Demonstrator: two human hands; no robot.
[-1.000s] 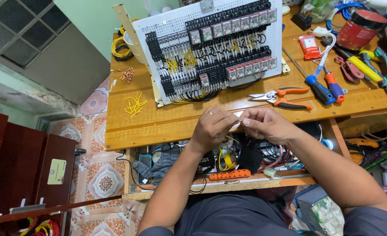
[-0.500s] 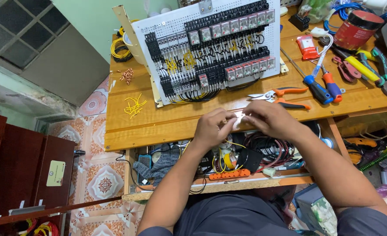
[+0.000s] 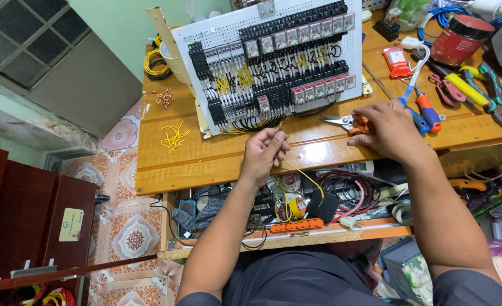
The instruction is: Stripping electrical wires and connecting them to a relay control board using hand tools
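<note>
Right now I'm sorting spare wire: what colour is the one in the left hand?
Yellow wire, pinched in the left hand; head view shows it.

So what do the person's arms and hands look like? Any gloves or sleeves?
No gloves: both hands are bare, the left hand and the right hand. The forearms are bare too, with no sleeves showing on them, and no watch or rings show. Dark grey clothing shows at the bottom of the picture.

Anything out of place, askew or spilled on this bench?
Mostly ordinary clutter. The white wiring panel leans tilted rather than lying flat. Short yellow wire offcuts and small copper-coloured bits lie scattered loose on the wooden bench. The left hand holds a yellow wire; right hand rests on orange-handled cutters.
</note>
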